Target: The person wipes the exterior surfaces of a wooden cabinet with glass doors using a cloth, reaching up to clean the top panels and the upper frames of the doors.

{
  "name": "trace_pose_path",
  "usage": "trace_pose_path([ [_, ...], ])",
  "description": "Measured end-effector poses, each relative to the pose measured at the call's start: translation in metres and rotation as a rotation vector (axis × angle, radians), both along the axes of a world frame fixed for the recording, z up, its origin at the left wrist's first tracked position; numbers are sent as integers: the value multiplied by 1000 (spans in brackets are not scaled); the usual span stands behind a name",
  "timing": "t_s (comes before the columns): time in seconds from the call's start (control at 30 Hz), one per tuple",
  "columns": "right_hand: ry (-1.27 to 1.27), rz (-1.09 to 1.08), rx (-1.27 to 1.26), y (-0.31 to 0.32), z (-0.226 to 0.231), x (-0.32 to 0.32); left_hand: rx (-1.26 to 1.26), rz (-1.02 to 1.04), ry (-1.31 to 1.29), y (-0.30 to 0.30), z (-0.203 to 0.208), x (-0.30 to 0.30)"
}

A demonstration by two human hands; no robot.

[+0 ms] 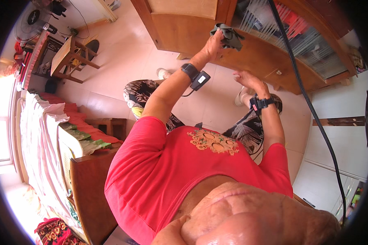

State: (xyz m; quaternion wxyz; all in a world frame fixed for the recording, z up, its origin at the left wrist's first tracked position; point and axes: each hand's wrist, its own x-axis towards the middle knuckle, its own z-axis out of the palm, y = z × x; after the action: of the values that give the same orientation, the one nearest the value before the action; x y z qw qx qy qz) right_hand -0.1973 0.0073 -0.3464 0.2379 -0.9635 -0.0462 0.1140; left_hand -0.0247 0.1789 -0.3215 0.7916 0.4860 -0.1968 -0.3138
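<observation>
A crumpled dark grey-green cloth [229, 38] is up at one o'clock, bunched in the left hand [215, 42], whose fingers are closed around it. It overlaps the front of a broad brown wooden cabinet with glass-fronted upper doors [253, 53]; whether it presses on the wood, I cannot tell. The right hand [249, 81] is at two o'clock, apart from the left and holding nothing, its fingers loosely spread near the cabinet's lower front. Each wrist wears a black strap carrying a small dark box, the left one's box [200, 81] having a white label.

Below the arms, the person's red short-sleeved shirt with a flower print [184, 163] fills the middle towards six o'clock, and dark patterned trousers [141, 94] show on both sides above it. Pale pink floor tiles [122, 53] spread towards eleven o'clock. At ten o'clock a small wooden stool [65, 55] stands, with an electric fan [32, 20] beyond it. Pale draped fabric [41, 126] hangs at nine o'clock. A thick black cable [308, 94] curves from one o'clock down to four.
</observation>
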Motion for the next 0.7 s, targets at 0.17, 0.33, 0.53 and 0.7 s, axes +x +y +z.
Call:
trace_pose_path([
  [0.17, 13, 68, 77, 28, 0, 43, 428, 429, -221, 74, 2, 42],
  [0.33, 30, 127, 83, 50, -10, 63, 471, 601, -107, 166, 6, 109],
  [0.53, -48, 123, 165, 66, -2, 65, 112, 289, 289, 210, 13, 151],
  [0.7, 120, 77, 191, 69, -5, 71, -179, 398, 439, 215, -33, 180],
])
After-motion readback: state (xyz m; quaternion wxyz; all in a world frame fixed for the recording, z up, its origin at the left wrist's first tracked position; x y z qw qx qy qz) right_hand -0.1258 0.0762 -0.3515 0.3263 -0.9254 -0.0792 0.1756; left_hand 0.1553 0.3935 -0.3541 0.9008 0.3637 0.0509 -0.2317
